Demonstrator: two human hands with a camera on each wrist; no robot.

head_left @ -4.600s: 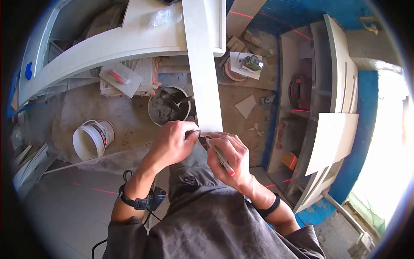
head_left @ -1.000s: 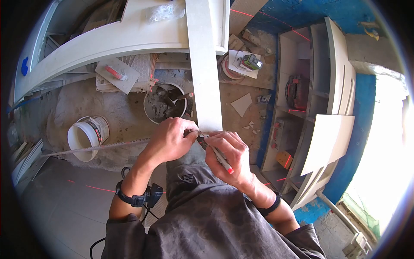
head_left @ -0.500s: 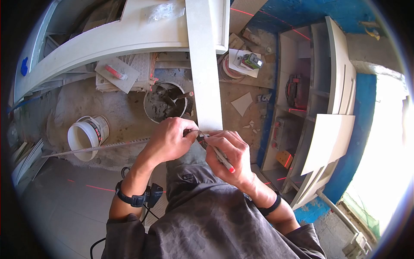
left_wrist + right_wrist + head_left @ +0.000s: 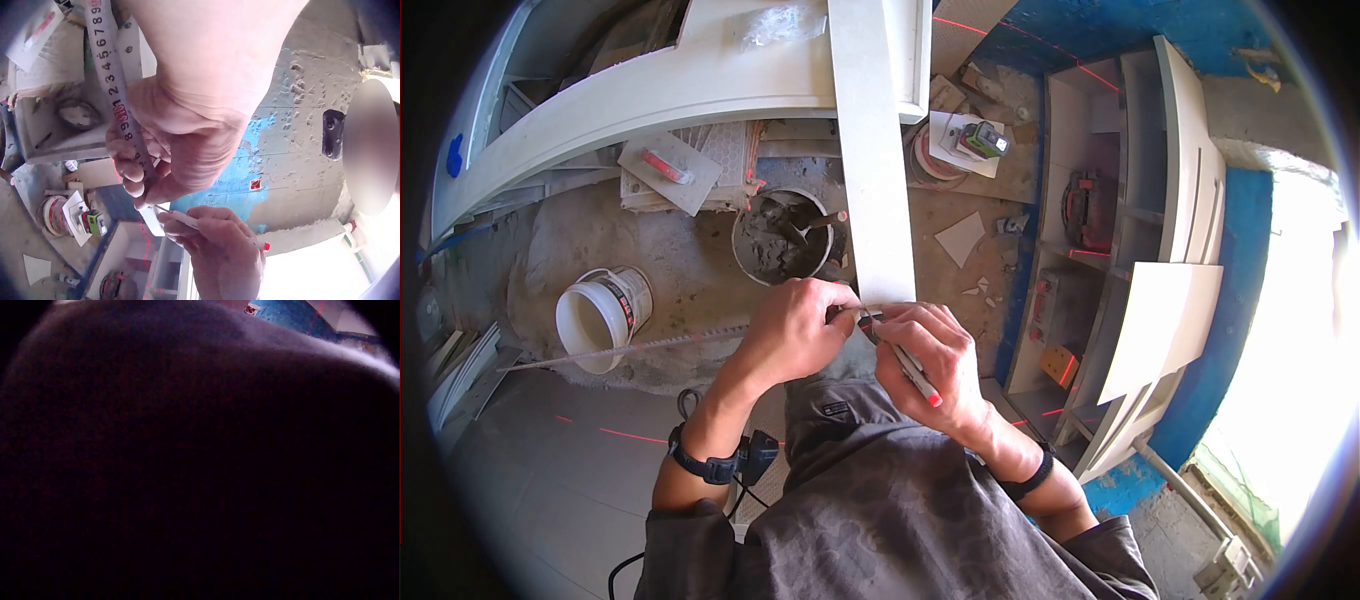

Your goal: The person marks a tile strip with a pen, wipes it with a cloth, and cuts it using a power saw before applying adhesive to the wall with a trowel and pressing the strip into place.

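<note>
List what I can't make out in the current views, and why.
Tape measure, upper run: left wrist view, cut off by top edge.
Its markings: head view, too small to read.
White board, far end: head view, cut off by top edge.
Whether the pen touches the board: head view, too small to tell.
Right hand, its grip: right wrist view, lost in darkness.

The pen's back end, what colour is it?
The back end is red, clearest in the head view.

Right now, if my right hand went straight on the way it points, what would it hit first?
Your right hand, holding the pen, would probably meet your left hand, which holds the tape measure; depth between them is unclear.
</note>
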